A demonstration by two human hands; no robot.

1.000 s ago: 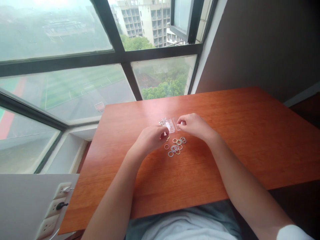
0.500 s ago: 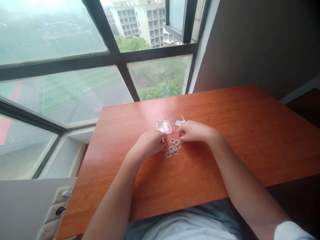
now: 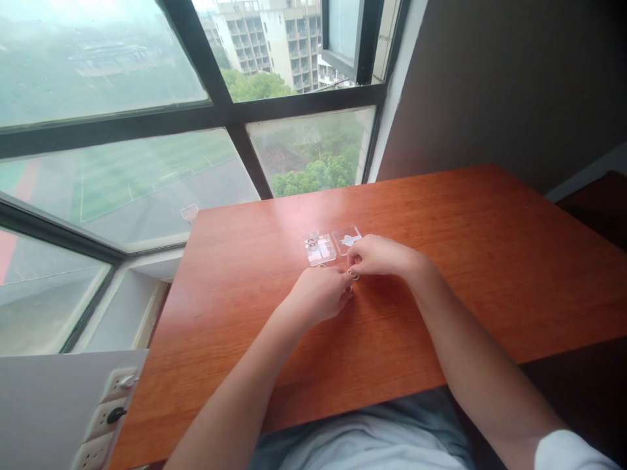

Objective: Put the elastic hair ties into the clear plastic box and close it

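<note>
My left hand (image 3: 322, 292) lies over the small pile of rings, its back hiding most of them. Its fingers point right and are parted, with a ring (image 3: 349, 289) showing by the fingertips. My right hand (image 3: 376, 256) is closed, thumb and fingers pinched at the edge of a thin pale ring (image 3: 354, 276) on the table. Another ring (image 3: 321, 266) peeks out above my left knuckles. Just behind the hands stands a clear plastic box (image 3: 327, 254) holding several small metallic rings in its left part. Its transparent lid (image 3: 339, 243), with a white mark, lies open on the right.
The brown wooden table (image 3: 470, 261) reaches toward a dark-framed window (image 3: 235, 116) at the back left. A grey wall (image 3: 490, 85) rises to the right. White power sockets (image 3: 104, 418) with a black plug sit on the low wall at the left.
My left hand has moved right and toward me, from the left side of the rings to over them. My right hand has stayed nearly in place.
</note>
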